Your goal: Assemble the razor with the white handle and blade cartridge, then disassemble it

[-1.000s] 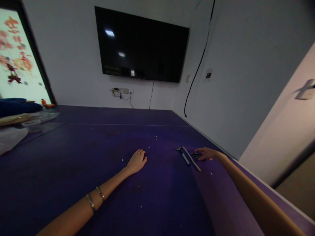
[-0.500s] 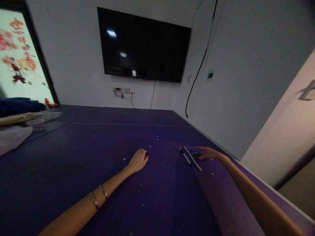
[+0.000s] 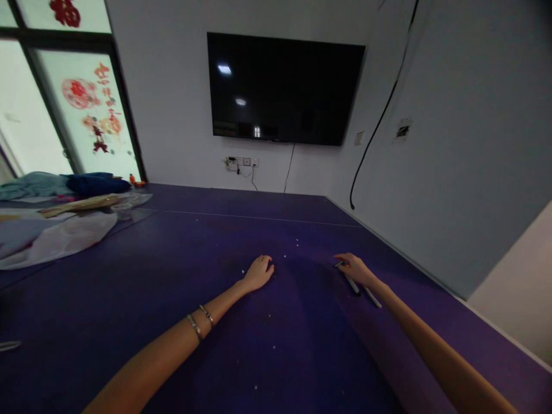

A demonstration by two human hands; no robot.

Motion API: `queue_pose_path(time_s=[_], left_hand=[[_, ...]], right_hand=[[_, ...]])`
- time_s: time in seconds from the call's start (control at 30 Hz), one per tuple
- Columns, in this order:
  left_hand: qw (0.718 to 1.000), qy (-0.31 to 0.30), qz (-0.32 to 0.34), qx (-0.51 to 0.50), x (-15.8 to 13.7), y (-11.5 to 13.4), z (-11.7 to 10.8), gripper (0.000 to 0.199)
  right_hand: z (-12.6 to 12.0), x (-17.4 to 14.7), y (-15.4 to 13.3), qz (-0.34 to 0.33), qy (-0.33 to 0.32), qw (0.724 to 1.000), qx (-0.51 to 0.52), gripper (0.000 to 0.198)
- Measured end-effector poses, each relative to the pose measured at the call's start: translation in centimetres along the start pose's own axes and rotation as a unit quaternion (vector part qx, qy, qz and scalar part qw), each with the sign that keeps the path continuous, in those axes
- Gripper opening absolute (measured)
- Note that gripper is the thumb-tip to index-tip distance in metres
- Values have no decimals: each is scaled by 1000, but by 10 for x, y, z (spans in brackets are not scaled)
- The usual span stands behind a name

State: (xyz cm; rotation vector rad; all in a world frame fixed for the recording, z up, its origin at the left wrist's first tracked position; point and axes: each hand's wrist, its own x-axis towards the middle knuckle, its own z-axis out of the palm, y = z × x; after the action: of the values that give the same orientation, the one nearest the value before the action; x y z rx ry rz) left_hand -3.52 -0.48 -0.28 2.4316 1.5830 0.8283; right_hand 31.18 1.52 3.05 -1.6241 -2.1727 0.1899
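Observation:
My left hand (image 3: 259, 272) rests on the dark purple tabletop (image 3: 207, 253), fingers loosely bent and the thumb apart, holding nothing. Two bracelets (image 3: 200, 322) circle that forearm. Reaching in from the right, my right hand (image 3: 354, 269) is over a razor-like tool (image 3: 352, 284) with a grey and dark handle. Its fingers stretch left across the tool's head end, and I cannot tell whether they touch it. A thin pale stick (image 3: 372, 297) lies beside the tool, its far end hidden beneath my right hand.
Small white scraps (image 3: 269, 315) dot the tabletop. Plastic bags (image 3: 81, 236) and folded cloths (image 3: 97, 183) lie at the far left. A television (image 3: 284, 89) hangs on the wall ahead, and a black cable (image 3: 379, 121) dangles at the right.
The view has turned left. My right hand has moved left over the razor-like tool and the stick. A dark item formerly by its fingers is no longer visible. My left hand stays down.

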Motion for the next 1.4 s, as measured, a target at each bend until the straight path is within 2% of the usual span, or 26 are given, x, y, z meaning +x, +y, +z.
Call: queue_pose_path(time_s=[0.13, 0.2, 0.33, 0.43, 0.77, 1.4], left_hand=[[999, 2, -31, 30, -7, -21, -15, 28], [998, 1, -49, 48, -11, -36, -23, 30], [993, -8, -85, 86, -22, -68, -36, 37], [989, -27, -102, 105, -30, -84, -42, 43], [977, -50, -107, 175, -37, -83, -41, 48], [977, -52, -106, 178, -35, -89, -40, 47]], right_hand=[[29, 2, -36, -89, -13, 996, 11, 36], [45, 2, -49, -109, -26, 994, 6, 38], [72, -5, -67, -72, -36, 996, -37, 48], [85, -12, -73, -57, -18, 996, -73, 48], [86, -20, -78, -51, 20, 997, -61, 46], [81, -22, -82, -55, 20, 996, -61, 45]])
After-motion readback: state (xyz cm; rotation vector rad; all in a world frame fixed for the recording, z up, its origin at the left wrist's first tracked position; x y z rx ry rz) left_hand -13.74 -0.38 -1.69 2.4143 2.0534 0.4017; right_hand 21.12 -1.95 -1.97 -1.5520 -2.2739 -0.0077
